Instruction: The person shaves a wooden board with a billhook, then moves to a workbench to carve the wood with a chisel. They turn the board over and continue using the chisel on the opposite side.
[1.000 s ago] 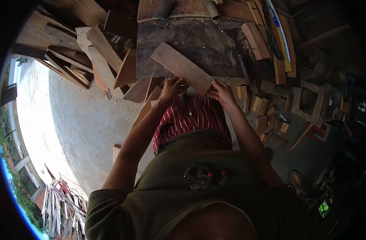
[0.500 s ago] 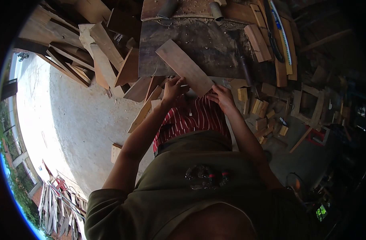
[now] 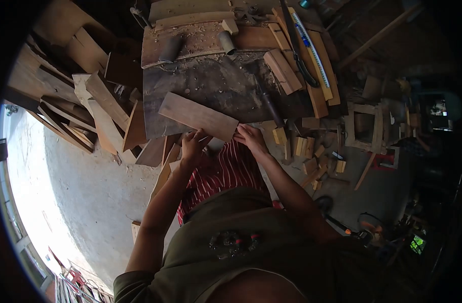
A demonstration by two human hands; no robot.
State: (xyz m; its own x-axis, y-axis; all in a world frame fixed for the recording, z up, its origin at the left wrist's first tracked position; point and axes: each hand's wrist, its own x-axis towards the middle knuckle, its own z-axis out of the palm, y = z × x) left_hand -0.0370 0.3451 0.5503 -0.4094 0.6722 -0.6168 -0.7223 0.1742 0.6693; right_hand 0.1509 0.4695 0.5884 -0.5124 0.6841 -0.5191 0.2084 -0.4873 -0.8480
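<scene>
A flat rectangular wooden board (image 3: 198, 115) is held between my two hands, above the near edge of the dark workbench (image 3: 190, 78). My left hand (image 3: 194, 145) grips its lower long edge near the middle, with the fingertips partly hidden. At the board's right end, my right hand (image 3: 251, 138) is closed on the corner. The board slants down from left to right. A long dark-handled tool (image 3: 270, 105) lies on the bench just beyond my right hand.
Cylindrical pieces (image 3: 226, 42) lie among shavings on the bench. To the right are wood strips, a handsaw (image 3: 301, 55) and a blue-and-white ruler-like strip (image 3: 314, 53). Planks (image 3: 107, 106) lean at left. Small blocks (image 3: 312, 164) and a wooden frame (image 3: 365, 126) stand at right.
The board has turned to lie flatter, its left end lower against the bench. Both hands still hold it. The camera view has shifted, showing more of the bench's far side.
</scene>
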